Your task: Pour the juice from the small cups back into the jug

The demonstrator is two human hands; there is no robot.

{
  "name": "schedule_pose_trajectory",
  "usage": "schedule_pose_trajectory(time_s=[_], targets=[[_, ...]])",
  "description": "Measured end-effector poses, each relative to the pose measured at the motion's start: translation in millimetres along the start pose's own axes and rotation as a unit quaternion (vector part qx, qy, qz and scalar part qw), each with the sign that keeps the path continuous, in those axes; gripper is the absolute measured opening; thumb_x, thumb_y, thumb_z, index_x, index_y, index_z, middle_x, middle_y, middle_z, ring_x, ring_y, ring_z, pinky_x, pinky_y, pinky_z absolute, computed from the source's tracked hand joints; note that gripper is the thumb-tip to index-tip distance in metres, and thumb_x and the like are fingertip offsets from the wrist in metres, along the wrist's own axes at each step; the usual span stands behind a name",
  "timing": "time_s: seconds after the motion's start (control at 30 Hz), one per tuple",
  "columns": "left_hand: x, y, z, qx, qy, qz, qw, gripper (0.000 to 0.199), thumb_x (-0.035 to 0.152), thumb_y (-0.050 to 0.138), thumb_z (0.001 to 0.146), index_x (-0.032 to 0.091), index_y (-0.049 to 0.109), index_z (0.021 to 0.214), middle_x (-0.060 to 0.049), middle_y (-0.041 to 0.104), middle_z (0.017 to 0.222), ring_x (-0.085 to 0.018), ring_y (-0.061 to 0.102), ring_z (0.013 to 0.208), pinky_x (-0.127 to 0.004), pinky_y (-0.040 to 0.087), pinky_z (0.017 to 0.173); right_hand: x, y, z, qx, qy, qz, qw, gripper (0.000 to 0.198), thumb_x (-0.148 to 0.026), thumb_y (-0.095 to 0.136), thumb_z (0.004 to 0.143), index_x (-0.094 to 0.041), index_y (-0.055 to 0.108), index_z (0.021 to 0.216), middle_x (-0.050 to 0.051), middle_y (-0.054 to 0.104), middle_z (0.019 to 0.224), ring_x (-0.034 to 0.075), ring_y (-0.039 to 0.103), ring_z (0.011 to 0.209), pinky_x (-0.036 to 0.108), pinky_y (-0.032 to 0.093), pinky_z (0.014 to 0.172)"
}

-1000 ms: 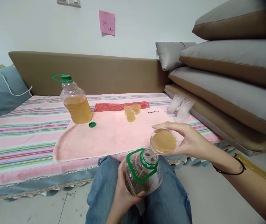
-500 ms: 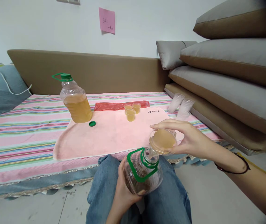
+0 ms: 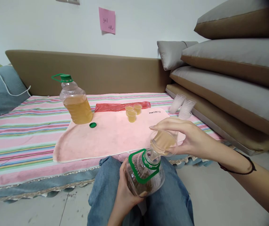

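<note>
Between my knees, my left hand grips a clear plastic jug with a green handle ring and no cap on its mouth. My right hand holds a clear plastic cup of amber liquid, tilted over the jug's mouth, and liquid runs from its lip into the neck. Three small cups of the same liquid stand together on the pink cloth. A green cap lies on that cloth at the left, beside a larger capped jug partly filled with amber liquid.
Stacks of clear cups lean at the right, near piled grey-brown cushions. A red plastic bag lies flat behind the pink cloth. Striped fabric covers the bed, whose front edge is just beyond my knees.
The cup in my right hand has tipped further, and less liquid shows in it. My left hand and the jug stay in place.
</note>
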State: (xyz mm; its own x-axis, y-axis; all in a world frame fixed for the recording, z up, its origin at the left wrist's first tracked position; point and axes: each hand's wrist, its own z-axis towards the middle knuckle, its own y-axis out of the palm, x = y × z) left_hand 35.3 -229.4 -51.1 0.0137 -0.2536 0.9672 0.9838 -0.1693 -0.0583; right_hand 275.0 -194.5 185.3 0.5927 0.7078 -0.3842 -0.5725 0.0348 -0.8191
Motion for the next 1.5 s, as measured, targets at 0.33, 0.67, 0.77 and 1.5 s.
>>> schedule_pose_trajectory(time_s=[0.33,0.67,0.77,1.5], targets=[[2.2,-0.5,-1.4,0.003,-0.011,-0.019,1.000,0.114,0.029,0.088,0.057,0.022,0.025,0.151,-0.016,0.053,0.142,-0.037,0.056,0.131,-0.053,0.047,0.110,-9.5,-3.1,7.3,-0.018,-0.019,-0.004,1.000,0.045,-0.024,0.074,0.087,-0.028,0.065,0.131,0.007,0.065,0.120,0.024,0.061,0.110,0.036,0.047,0.096],[1.2,1.2,-1.3,-0.001,-0.005,-0.041,0.999,0.111,0.033,0.089,0.059,0.022,0.024,0.150,-0.018,0.052,0.143,-0.038,0.054,0.134,-0.056,0.044,0.113,-15.3,-2.3,11.2,-0.042,-0.044,-0.047,0.997,0.038,-0.019,0.062,0.095,-0.027,0.065,0.131,0.008,0.063,0.118,0.023,0.058,0.112,0.037,0.046,0.097],[2.4,1.3,-1.0,0.000,-0.001,-0.042,0.999,0.111,0.033,0.089,0.059,0.021,0.025,0.149,-0.018,0.052,0.143,-0.037,0.055,0.133,-0.055,0.046,0.112,-15.2,-0.8,10.9,-0.047,-0.050,-0.056,0.996,0.038,-0.017,0.060,0.095,-0.028,0.064,0.132,0.008,0.062,0.119,0.024,0.056,0.113,0.039,0.046,0.097],[-3.9,1.6,-1.4,0.016,0.015,-0.026,0.999,0.109,0.036,0.088,0.059,0.023,0.027,0.150,-0.017,0.051,0.145,-0.039,0.054,0.133,-0.054,0.045,0.113,1.0,7.5,-5.9,-0.031,0.062,0.067,0.995,0.060,-0.031,0.077,0.084,-0.024,0.054,0.139,0.008,0.064,0.128,0.026,0.058,0.122,0.039,0.045,0.106]])
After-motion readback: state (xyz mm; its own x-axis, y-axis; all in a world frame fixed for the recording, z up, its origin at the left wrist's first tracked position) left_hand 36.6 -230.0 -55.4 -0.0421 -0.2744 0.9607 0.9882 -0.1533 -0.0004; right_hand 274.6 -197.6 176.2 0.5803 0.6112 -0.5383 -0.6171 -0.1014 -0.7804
